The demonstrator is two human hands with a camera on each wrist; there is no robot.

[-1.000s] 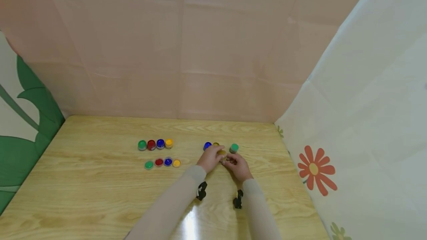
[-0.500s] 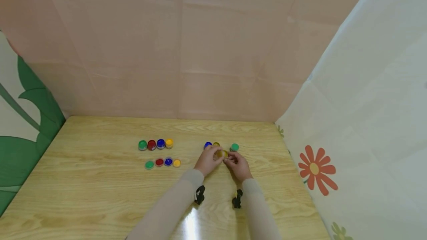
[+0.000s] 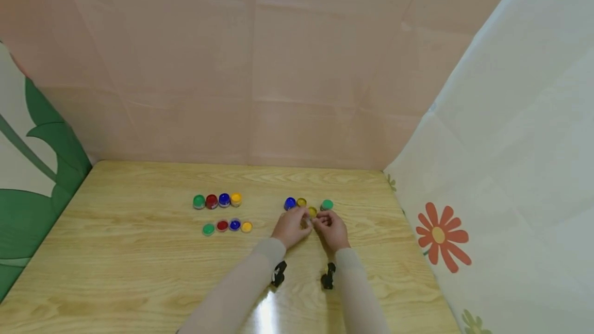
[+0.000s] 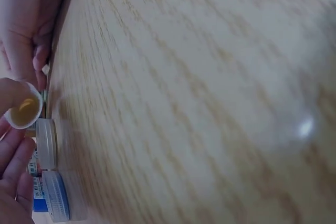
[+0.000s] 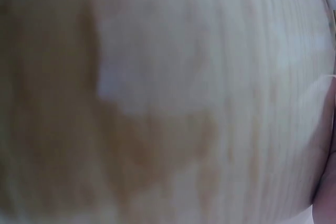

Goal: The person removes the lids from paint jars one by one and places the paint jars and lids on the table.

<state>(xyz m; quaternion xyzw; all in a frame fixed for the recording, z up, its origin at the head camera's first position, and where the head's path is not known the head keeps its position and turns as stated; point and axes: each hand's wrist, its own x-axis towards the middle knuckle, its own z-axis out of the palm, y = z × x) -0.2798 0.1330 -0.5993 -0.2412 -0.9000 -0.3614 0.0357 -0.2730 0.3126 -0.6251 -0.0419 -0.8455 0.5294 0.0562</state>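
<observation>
In the head view my left hand point(image 3: 290, 228) is at the right-hand group of paint jars. The left wrist view shows its thumb and fingers pinching a small round lid point(image 4: 26, 115) with a pale rim and yellow inside. My right hand point(image 3: 332, 230) faces it, fingers curled, fingertips beside a yellow paint jar point(image 3: 313, 212); whether they grip anything is hidden. Behind stand a blue paint jar point(image 3: 290, 202), another yellow jar point(image 3: 301, 202) and a green jar point(image 3: 327, 204). The right wrist view has mostly blurred table, with part of a hand point(image 5: 326, 198) at its edge.
On the wooden table point(image 3: 139, 272), further left, a back row holds a green jar point(image 3: 199, 201), red jar point(image 3: 211, 200), blue jar point(image 3: 225, 199) and yellow jar point(image 3: 236, 199). Matching paint-stained lids, such as a red one point(image 3: 222, 226), lie in front. Cloth walls point(image 3: 297, 92) surround the table.
The yellow round piece between my hands has come apart from my left hand, which has drawn slightly down toward me with the lid. The yellow jar now shows separately. My right hand barely moves.
</observation>
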